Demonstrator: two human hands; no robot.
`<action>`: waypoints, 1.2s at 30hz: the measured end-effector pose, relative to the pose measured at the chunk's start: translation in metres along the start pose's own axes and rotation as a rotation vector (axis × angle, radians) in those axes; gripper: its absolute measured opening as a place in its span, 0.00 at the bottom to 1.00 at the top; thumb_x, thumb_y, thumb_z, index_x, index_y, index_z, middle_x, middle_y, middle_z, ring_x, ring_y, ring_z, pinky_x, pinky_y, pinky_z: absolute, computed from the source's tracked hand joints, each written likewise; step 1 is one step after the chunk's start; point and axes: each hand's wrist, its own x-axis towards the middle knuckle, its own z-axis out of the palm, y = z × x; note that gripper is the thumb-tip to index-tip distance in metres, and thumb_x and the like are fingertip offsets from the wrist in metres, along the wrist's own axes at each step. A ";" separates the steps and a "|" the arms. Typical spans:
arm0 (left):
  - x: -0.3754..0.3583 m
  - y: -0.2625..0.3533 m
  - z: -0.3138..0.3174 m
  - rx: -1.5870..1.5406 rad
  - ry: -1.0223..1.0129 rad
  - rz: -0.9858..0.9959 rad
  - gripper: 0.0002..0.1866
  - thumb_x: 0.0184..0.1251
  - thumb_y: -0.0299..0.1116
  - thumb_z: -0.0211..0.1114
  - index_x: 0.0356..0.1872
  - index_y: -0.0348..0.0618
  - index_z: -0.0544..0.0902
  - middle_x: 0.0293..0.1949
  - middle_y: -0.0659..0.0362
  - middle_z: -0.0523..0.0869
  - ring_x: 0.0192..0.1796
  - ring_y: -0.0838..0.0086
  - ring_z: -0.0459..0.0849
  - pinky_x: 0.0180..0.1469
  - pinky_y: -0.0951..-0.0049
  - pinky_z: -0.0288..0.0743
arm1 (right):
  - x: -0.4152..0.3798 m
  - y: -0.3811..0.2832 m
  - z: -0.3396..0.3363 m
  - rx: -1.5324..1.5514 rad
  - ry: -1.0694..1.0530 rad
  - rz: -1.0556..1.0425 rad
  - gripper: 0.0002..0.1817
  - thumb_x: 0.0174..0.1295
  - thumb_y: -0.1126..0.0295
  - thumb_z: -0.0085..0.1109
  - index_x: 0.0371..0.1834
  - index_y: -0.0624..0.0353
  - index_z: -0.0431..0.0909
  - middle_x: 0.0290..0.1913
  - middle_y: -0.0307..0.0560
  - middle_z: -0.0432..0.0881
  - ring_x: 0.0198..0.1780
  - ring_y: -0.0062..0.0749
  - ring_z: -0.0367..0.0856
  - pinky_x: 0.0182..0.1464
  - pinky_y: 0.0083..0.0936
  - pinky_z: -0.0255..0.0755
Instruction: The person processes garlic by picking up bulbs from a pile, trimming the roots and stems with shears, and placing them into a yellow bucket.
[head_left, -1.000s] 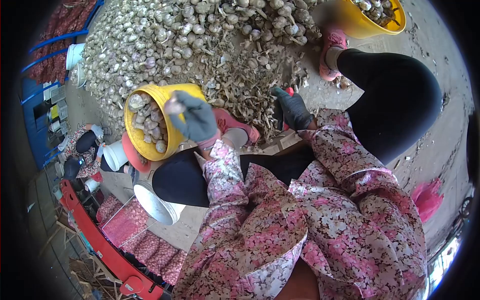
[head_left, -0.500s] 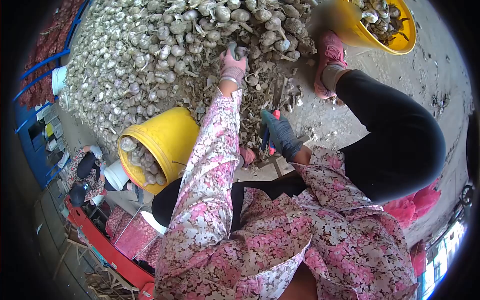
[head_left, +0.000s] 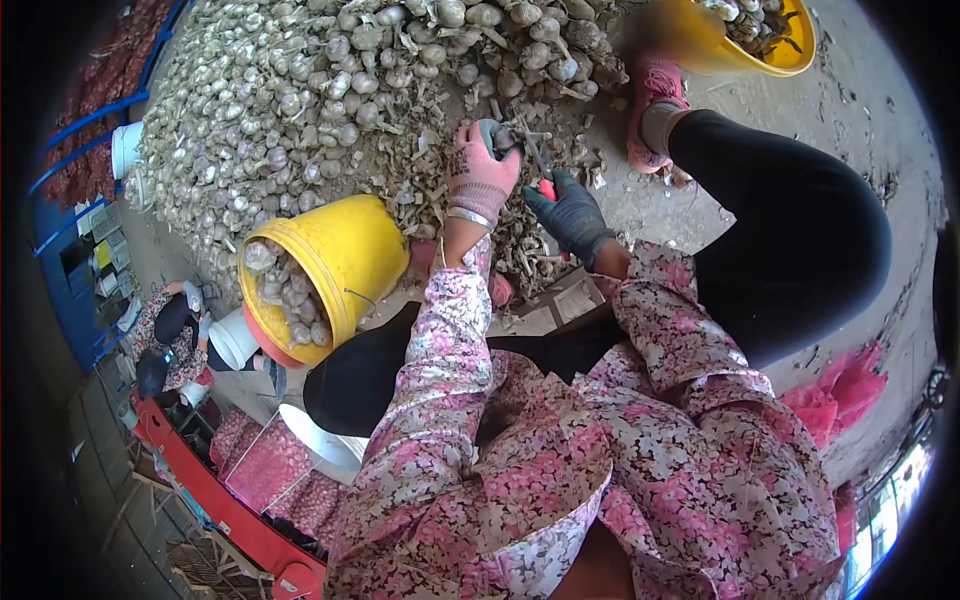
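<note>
In the head view my left hand [head_left: 483,178], in a pink glove with grey fingertips, is closed around a garlic bulb [head_left: 507,143]. The bulb's stem points right, toward the blades of red-handled pruning shears [head_left: 546,189]. My right hand [head_left: 574,216], in a dark grey glove, grips those shears, its fingers wrapped over most of the handles. The blades reach up right beside the stem. Beyond both hands spreads a large heap of garlic [head_left: 270,120], with loose dry skins and stems [head_left: 425,180] strewn below them.
A yellow bucket [head_left: 365,255] lies tipped at left, garlic inside. Another yellow bucket [head_left: 795,60] stands upper right near my pink shoe [head_left: 655,105]. At far left a person [head_left: 170,340] works beside a white bucket [head_left: 233,338]. Pink netting [head_left: 835,395] lies at right.
My left hand has come back from the heap toward me with a garlic bulb. My right hand has moved slightly up, turning the shears so their blades meet the stem area.
</note>
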 end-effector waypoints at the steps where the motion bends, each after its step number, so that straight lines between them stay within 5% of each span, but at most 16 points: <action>1: -0.006 -0.003 -0.002 -0.008 0.018 0.013 0.25 0.47 0.35 0.71 0.47 0.40 0.74 0.51 0.47 0.73 0.50 0.54 0.77 0.52 0.61 0.73 | -0.001 0.004 0.001 0.018 -0.031 -0.056 0.26 0.56 0.49 0.60 0.43 0.63 0.73 0.36 0.63 0.81 0.39 0.54 0.80 0.44 0.41 0.72; 2: -0.012 -0.006 -0.006 -0.014 0.041 0.026 0.25 0.47 0.35 0.71 0.47 0.40 0.74 0.51 0.47 0.73 0.51 0.53 0.76 0.53 0.60 0.72 | -0.003 0.006 0.005 0.036 -0.064 -0.117 0.24 0.56 0.50 0.61 0.39 0.63 0.75 0.32 0.61 0.81 0.36 0.52 0.81 0.43 0.40 0.73; 3: -0.018 -0.006 -0.005 0.056 0.196 0.052 0.18 0.52 0.30 0.70 0.43 0.41 0.76 0.39 0.55 0.80 0.40 0.68 0.82 0.45 0.69 0.76 | -0.010 -0.001 0.013 0.213 -0.055 -0.056 0.21 0.57 0.53 0.61 0.37 0.63 0.77 0.27 0.55 0.81 0.31 0.43 0.80 0.39 0.35 0.73; 4: -0.025 -0.010 -0.010 0.059 0.218 0.056 0.18 0.52 0.30 0.70 0.43 0.41 0.76 0.39 0.55 0.80 0.40 0.68 0.82 0.45 0.69 0.76 | -0.016 -0.005 0.017 0.211 -0.060 -0.078 0.21 0.57 0.53 0.61 0.37 0.63 0.77 0.27 0.55 0.81 0.31 0.43 0.80 0.39 0.35 0.73; 6: -0.042 -0.013 -0.017 -0.932 0.016 -0.218 0.15 0.57 0.28 0.68 0.45 0.43 0.77 0.39 0.57 0.82 0.40 0.73 0.83 0.43 0.72 0.78 | -0.029 -0.015 0.013 0.595 -0.219 0.018 0.20 0.59 0.56 0.61 0.38 0.65 0.75 0.25 0.50 0.80 0.28 0.35 0.77 0.36 0.32 0.73; 8: -0.063 -0.018 -0.029 -1.420 0.007 -0.324 0.13 0.62 0.31 0.65 0.48 0.45 0.77 0.41 0.60 0.83 0.42 0.74 0.82 0.46 0.74 0.78 | -0.042 -0.019 0.008 0.709 -0.239 0.036 0.19 0.61 0.57 0.60 0.39 0.66 0.73 0.27 0.48 0.81 0.29 0.32 0.78 0.35 0.31 0.72; 10: -0.082 -0.019 -0.035 -1.569 -0.031 -0.238 0.13 0.66 0.30 0.60 0.51 0.44 0.76 0.45 0.58 0.81 0.47 0.71 0.81 0.50 0.70 0.77 | -0.040 -0.013 0.010 0.380 -0.039 -0.331 0.19 0.60 0.57 0.61 0.39 0.63 0.73 0.28 0.51 0.80 0.29 0.39 0.78 0.35 0.32 0.72; 11: -0.091 -0.020 -0.036 -1.573 -0.020 -0.233 0.13 0.66 0.30 0.60 0.51 0.44 0.76 0.45 0.58 0.81 0.47 0.71 0.81 0.50 0.70 0.77 | -0.040 -0.008 0.008 0.137 -0.036 -0.395 0.19 0.57 0.58 0.62 0.42 0.61 0.73 0.31 0.55 0.81 0.33 0.49 0.80 0.37 0.36 0.73; 14: -0.109 0.002 -0.047 -1.428 -0.027 -0.055 0.15 0.67 0.27 0.56 0.54 0.43 0.74 0.49 0.56 0.79 0.51 0.68 0.79 0.54 0.67 0.75 | -0.065 -0.034 -0.010 -0.301 -0.036 -0.527 0.24 0.59 0.58 0.60 0.54 0.61 0.70 0.35 0.55 0.81 0.38 0.47 0.81 0.42 0.35 0.73; 15: -0.110 0.000 -0.048 -1.431 -0.013 -0.027 0.15 0.67 0.30 0.57 0.54 0.43 0.75 0.49 0.55 0.80 0.50 0.69 0.81 0.51 0.69 0.76 | -0.067 -0.033 -0.007 -0.248 0.030 -0.536 0.22 0.52 0.59 0.63 0.47 0.58 0.71 0.34 0.57 0.81 0.40 0.53 0.80 0.41 0.44 0.72; 18: -0.113 -0.011 -0.063 -1.459 -0.035 -0.003 0.17 0.68 0.38 0.57 0.55 0.45 0.75 0.48 0.56 0.82 0.48 0.68 0.81 0.50 0.68 0.76 | -0.067 -0.032 -0.013 -0.388 0.048 -0.601 0.21 0.52 0.60 0.62 0.47 0.56 0.71 0.33 0.55 0.81 0.39 0.52 0.80 0.41 0.44 0.72; 20: -0.113 -0.017 -0.071 -1.856 -0.155 -0.255 0.15 0.68 0.38 0.54 0.52 0.46 0.75 0.48 0.58 0.79 0.53 0.65 0.77 0.58 0.59 0.71 | -0.067 -0.032 -0.012 -0.396 0.067 -0.627 0.21 0.52 0.60 0.62 0.47 0.55 0.70 0.33 0.55 0.81 0.39 0.52 0.80 0.41 0.44 0.72; 21: -0.111 -0.013 -0.068 -1.688 -0.030 -0.326 0.18 0.68 0.47 0.54 0.51 0.46 0.76 0.48 0.60 0.80 0.52 0.63 0.77 0.56 0.56 0.71 | -0.067 -0.032 -0.010 -0.405 0.087 -0.653 0.21 0.52 0.60 0.62 0.46 0.54 0.70 0.33 0.54 0.81 0.38 0.51 0.80 0.41 0.44 0.73; 25: -0.102 -0.033 -0.038 -2.079 -0.091 -0.332 0.18 0.68 0.47 0.54 0.50 0.47 0.79 0.50 0.55 0.82 0.54 0.60 0.77 0.57 0.56 0.71 | -0.066 -0.033 -0.006 -0.475 -0.046 -0.670 0.29 0.54 0.60 0.62 0.58 0.59 0.67 0.40 0.58 0.80 0.42 0.53 0.79 0.45 0.42 0.73; 32: -0.087 -0.007 -0.031 -2.044 0.293 -0.801 0.16 0.66 0.45 0.55 0.44 0.47 0.81 0.48 0.54 0.83 0.51 0.61 0.81 0.55 0.55 0.75 | -0.055 -0.030 -0.009 -0.538 0.119 -0.616 0.28 0.49 0.58 0.65 0.52 0.57 0.69 0.36 0.55 0.78 0.38 0.52 0.79 0.41 0.44 0.72; 36: -0.083 -0.022 -0.016 -1.935 0.280 -0.684 0.15 0.66 0.41 0.55 0.45 0.43 0.79 0.47 0.52 0.83 0.51 0.59 0.80 0.55 0.55 0.75 | -0.049 -0.029 -0.005 -0.641 0.165 -0.667 0.32 0.49 0.57 0.65 0.57 0.57 0.68 0.38 0.54 0.78 0.39 0.49 0.79 0.42 0.43 0.71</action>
